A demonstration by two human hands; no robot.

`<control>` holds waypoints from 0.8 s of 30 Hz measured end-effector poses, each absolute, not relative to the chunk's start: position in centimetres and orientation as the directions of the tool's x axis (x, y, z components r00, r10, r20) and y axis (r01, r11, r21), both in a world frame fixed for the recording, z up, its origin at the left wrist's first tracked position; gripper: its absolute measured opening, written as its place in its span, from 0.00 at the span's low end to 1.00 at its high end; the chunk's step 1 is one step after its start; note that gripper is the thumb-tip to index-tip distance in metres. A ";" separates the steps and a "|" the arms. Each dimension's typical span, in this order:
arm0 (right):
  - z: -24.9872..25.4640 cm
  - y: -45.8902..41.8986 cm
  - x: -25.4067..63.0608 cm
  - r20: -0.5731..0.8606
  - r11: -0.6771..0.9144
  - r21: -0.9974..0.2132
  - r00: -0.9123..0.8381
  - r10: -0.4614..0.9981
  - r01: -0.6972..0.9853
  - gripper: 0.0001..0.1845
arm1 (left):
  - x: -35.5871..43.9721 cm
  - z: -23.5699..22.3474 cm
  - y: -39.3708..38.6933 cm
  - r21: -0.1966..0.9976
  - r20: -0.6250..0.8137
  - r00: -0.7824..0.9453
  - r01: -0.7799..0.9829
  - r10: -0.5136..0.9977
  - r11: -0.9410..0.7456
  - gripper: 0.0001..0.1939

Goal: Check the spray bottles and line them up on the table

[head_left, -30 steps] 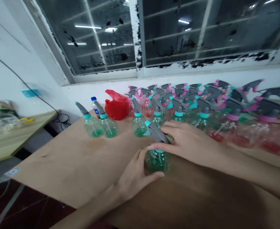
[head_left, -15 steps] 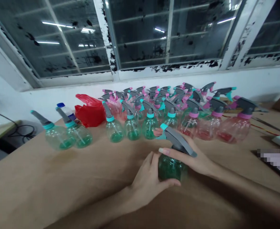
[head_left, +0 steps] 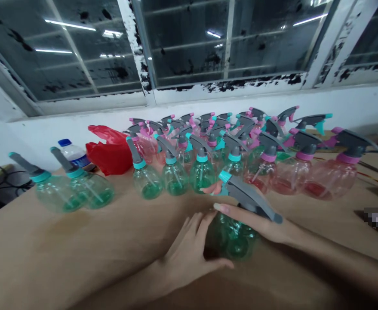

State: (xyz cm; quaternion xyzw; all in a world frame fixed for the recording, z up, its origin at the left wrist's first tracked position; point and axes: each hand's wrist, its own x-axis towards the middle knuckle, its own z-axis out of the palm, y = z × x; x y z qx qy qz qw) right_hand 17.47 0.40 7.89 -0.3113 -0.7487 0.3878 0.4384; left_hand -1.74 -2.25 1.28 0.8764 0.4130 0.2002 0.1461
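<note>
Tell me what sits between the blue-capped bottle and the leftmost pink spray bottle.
The red bag sits between the blue-capped bottle and the leftmost pink spray bottle, in the head view.

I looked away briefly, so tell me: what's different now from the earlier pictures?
The left-hand grip has loosened and opened, its thumb and palm now apart from the green spray bottle. The view has swung right. The right-hand grip stays around the bottle's neck; the other spray bottles and red bag stand as before.
</note>
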 end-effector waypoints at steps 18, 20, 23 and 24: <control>7.8 1.8 18.4 0.386 0.470 -0.869 -0.384 0.839 0.154 0.07 | -3.1 0.8 -1.2 0.248 0.123 0.654 0.708 0.747 -0.661 0.45; 7.3 1.8 18.5 0.383 0.466 -0.867 -0.363 0.849 0.177 0.05 | -3.1 0.9 -1.2 0.253 0.125 0.654 0.706 0.746 -0.661 0.45; 6.4 1.7 18.7 0.381 0.449 -0.867 -0.294 0.877 0.217 0.06 | -3.1 1.0 -1.2 0.256 0.118 0.659 0.703 0.743 -0.664 0.45; 6.2 1.6 18.8 0.381 0.442 -0.870 -0.273 0.883 0.218 0.06 | -3.1 1.0 -1.2 0.255 0.117 0.662 0.701 0.741 -0.666 0.44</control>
